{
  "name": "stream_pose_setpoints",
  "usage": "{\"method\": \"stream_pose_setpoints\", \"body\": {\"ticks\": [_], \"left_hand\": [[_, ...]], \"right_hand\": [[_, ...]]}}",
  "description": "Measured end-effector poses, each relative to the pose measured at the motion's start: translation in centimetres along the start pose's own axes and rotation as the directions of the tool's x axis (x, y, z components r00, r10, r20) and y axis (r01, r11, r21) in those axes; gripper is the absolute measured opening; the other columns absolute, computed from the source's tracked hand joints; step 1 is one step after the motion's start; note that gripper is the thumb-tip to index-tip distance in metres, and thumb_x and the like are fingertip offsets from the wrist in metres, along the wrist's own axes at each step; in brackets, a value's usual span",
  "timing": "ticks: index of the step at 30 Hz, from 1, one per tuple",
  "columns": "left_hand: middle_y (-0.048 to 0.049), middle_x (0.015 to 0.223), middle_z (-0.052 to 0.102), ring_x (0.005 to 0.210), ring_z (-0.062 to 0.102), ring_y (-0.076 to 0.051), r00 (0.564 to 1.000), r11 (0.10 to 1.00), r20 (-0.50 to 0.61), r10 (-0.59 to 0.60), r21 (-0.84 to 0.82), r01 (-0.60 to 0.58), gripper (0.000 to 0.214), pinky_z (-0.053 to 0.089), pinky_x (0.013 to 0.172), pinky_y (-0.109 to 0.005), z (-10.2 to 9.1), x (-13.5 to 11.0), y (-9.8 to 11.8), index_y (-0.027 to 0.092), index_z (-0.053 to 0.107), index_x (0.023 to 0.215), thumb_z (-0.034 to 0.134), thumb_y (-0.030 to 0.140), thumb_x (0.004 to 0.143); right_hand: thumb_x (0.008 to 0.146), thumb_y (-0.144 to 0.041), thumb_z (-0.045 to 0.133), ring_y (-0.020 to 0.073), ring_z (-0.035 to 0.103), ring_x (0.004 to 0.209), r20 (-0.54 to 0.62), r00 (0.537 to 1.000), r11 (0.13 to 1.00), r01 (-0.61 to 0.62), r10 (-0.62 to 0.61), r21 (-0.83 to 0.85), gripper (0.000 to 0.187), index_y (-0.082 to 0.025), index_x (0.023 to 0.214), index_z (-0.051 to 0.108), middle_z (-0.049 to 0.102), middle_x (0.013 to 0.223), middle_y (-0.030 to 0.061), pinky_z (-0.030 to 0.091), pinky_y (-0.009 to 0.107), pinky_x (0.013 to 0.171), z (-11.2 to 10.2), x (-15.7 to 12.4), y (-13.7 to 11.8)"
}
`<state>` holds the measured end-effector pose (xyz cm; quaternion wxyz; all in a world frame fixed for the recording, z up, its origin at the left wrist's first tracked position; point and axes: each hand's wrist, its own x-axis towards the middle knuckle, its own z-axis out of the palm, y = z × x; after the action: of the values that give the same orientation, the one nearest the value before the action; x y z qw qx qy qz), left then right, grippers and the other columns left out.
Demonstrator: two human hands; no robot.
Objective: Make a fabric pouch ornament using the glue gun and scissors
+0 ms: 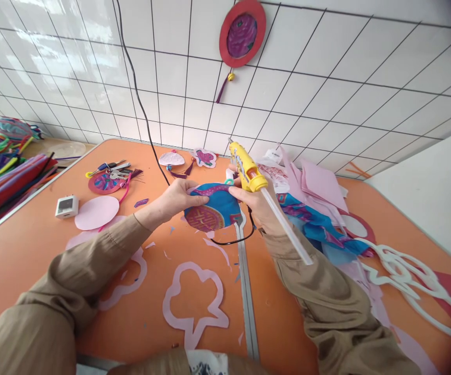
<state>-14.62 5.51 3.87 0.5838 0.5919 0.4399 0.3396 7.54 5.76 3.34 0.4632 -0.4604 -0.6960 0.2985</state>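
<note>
A round piece of blue patterned fabric (220, 205), with a purple strip along its top and a gold-red motif, is held over the table. My left hand (176, 200) pinches its upper left edge, thumb on top. My right hand (254, 200) grips its upper right edge with the thumb and also has a yellow hot glue gun (247, 166) in it. The gun's nozzle points up and away, and a long clear glue stick (286, 226) sticks out of its back. Part of the right hand's fingers is hidden behind the gun.
Pink cut-outs (196, 302) and scraps litter the orange table (272, 323). At left are keys (118, 171), a white box-like device (66, 207) and pipe cleaners (14, 182). Blue fabric (315, 224) and pink sheets (319, 182) lie right. A red-rimmed round ornament (223, 52) hangs on the wall.
</note>
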Motion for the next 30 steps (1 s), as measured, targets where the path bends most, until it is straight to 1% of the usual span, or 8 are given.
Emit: {"method": "stream_pose_setpoints", "body": {"ticks": [4, 9, 15, 17, 20, 23, 26, 30], "left_hand": [[0.0025, 0.055, 0.054, 0.05, 0.048, -0.008, 0.999, 0.995, -0.014, 0.035, 0.096, -0.033, 0.036, 0.033, 0.046, -0.022, 0.1, -0.1, -0.1, 0.016, 0.055, 0.06, 0.083, 0.039, 0.059], [0.0011, 0.057, 0.055, 0.052, 0.047, -0.009, 0.999, 0.995, -0.033, 0.009, 0.1, -0.005, 0.04, 0.031, 0.047, -0.021, 0.1, -0.4, 0.1, 0.015, 0.06, 0.064, 0.083, 0.048, 0.065], [-0.0028, 0.064, 0.066, 0.056, 0.057, -0.013, 0.988, 0.993, 0.135, -0.075, 0.097, 0.063, 0.033, 0.037, 0.049, -0.022, -0.1, -0.2, -0.3, 0.013, 0.07, 0.072, 0.081, 0.044, 0.066], [-0.0019, 0.064, 0.066, 0.055, 0.056, -0.012, 0.987, 0.989, 0.132, -0.088, 0.132, 0.071, 0.028, 0.038, 0.049, -0.021, 0.0, -0.3, -0.3, 0.014, 0.072, 0.072, 0.078, 0.041, 0.069], [-0.0007, 0.06, 0.063, 0.052, 0.054, -0.011, 0.986, 0.988, 0.131, -0.103, 0.132, 0.085, 0.025, 0.038, 0.048, -0.021, 0.2, -0.4, -0.3, 0.014, 0.071, 0.067, 0.076, 0.037, 0.073], [-0.0019, 0.059, 0.065, 0.051, 0.057, -0.012, 0.99, 0.994, 0.104, -0.096, 0.063, 0.089, 0.026, 0.038, 0.048, -0.022, 0.1, -0.2, -0.6, 0.014, 0.072, 0.066, 0.08, 0.037, 0.073], [-0.0043, 0.064, 0.07, 0.054, 0.061, -0.014, 0.993, 0.993, 0.04, -0.108, -0.042, 0.11, 0.028, 0.041, 0.049, -0.023, 0.0, 0.2, -1.2, 0.013, 0.075, 0.071, 0.085, 0.04, 0.072], [-0.0083, 0.072, 0.075, 0.058, 0.066, -0.016, 0.98, 0.947, -0.03, -0.199, -0.263, 0.184, 0.029, 0.045, 0.053, -0.024, 0.6, 0.7, -2.4, 0.01, 0.078, 0.077, 0.086, 0.038, 0.075]], "right_hand": [[0.069, -0.039, 0.08, 0.0182, 0.057, 0.07, -0.047, 0.999, 1.0, 0.025, -0.026, -0.017, 0.028, -0.023, 0.084, 0.064, 0.062, 0.074, -0.0013, 0.048, 0.034, 0.067, 0.2, 0.1, -0.6], [0.073, -0.038, 0.076, 0.0199, 0.06, 0.073, -0.028, 0.999, 0.999, 0.029, -0.029, -0.031, 0.023, -0.023, 0.089, 0.066, 0.063, 0.077, -0.0004, 0.048, 0.034, 0.066, 0.6, -0.1, -0.3], [0.075, -0.033, 0.073, 0.0199, 0.062, 0.072, 0.024, 0.997, 0.993, 0.08, -0.079, -0.084, 0.018, -0.023, 0.087, 0.065, 0.067, 0.078, 0.0007, 0.049, 0.033, 0.067, 0.5, -0.5, -1.2], [0.077, -0.029, 0.069, 0.019, 0.063, 0.074, 0.071, 0.993, 0.994, 0.098, -0.094, -0.057, 0.019, -0.022, 0.094, 0.067, 0.07, 0.083, 0.0015, 0.05, 0.033, 0.07, 0.6, -0.7, -1.7], [0.08, -0.027, 0.065, 0.0177, 0.062, 0.077, 0.128, 0.984, 0.991, 0.127, -0.12, -0.043, 0.037, -0.02, 0.115, 0.069, 0.072, 0.092, 0.0026, 0.051, 0.031, 0.072, 0.6, -1.1, -2.3], [0.082, -0.027, 0.063, 0.0161, 0.058, 0.073, 0.145, 0.982, 0.979, 0.142, -0.121, -0.143, 0.047, -0.02, 0.128, 0.066, 0.071, 0.089, 0.0015, 0.049, 0.03, 0.069, 0.3, -1.2, -2.6], [0.082, -0.026, 0.062, 0.0158, 0.058, 0.07, 0.095, 0.99, 0.963, 0.122, -0.102, -0.239, 0.038, -0.021, 0.118, 0.07, 0.072, 0.085, 0.0016, 0.049, 0.03, 0.071, 0.1, -1.0, -2.5], [0.073, -0.022, 0.062, 0.0186, 0.061, 0.07, 0.0, 1.0, 0.972, 0.03, -0.031, -0.235, 0.014, -0.022, 0.086, 0.067, 0.068, 0.077, 0.002, 0.051, 0.034, 0.072, 0.2, -0.5, -1.5]]}}
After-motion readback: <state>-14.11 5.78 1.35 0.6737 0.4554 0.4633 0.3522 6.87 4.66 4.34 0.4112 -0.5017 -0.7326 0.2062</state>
